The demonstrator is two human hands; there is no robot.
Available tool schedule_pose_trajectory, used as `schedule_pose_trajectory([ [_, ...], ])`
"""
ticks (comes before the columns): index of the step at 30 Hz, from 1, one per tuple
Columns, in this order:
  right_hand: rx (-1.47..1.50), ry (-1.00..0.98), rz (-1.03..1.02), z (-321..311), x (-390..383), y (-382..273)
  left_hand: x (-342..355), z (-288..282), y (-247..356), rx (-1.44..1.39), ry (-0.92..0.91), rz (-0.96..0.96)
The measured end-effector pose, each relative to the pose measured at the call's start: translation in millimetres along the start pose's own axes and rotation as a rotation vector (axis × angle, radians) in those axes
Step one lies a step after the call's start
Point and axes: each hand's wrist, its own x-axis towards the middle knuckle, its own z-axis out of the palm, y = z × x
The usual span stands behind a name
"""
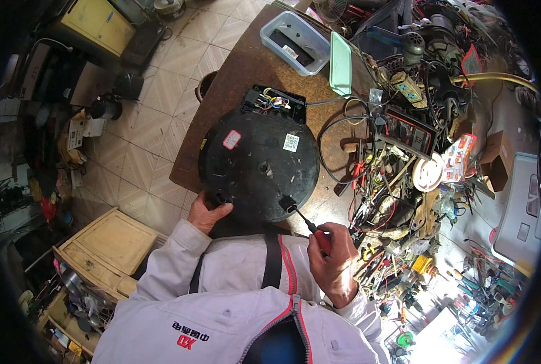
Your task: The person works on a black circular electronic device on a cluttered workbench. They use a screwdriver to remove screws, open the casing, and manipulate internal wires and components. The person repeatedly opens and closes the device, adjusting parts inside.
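Observation:
A large round black appliance housing lies with its flat, scuffed face up on the brown table. It bears a red-edged label and a square code sticker. At its far edge an opened black compartment shows coloured wires. My left hand grips the near left rim, thumb on top and the other fingers partly hidden. In my right hand is a screwdriver with a red and black handle. Its shaft slants to a dark recess near the housing's near right edge; the tip is hidden there.
A clear plastic box holding a dark flat part stands at the far edge, beside its pale green lid. A black cable loops right of the housing. Further right lie a multimeter and heaped tools. A wooden cabinet stands at left.

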Motion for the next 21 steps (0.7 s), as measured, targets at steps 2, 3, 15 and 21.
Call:
schedule_pose_trajectory([
  [2, -0.011, -0.026, 0.002, -1.2, 3.9, -4.5, -0.2, 0.9, 3.0, 0.014, -0.002, -0.013],
  [3, -0.02, -0.043, 0.003, -1.8, 5.6, -6.7, -0.3, -0.1, 3.6, 0.038, 0.003, -0.022],
  [15, -0.102, -0.177, -0.046, 4.5, 21.9, -8.1, 2.8, -2.2, -0.6, 0.118, 0.007, 0.024],
  [21, -0.224, -0.241, -0.042, 0.2, 26.2, -12.9, -3.7, 11.8, 8.4, 0.038, 0.055, 0.042],
])
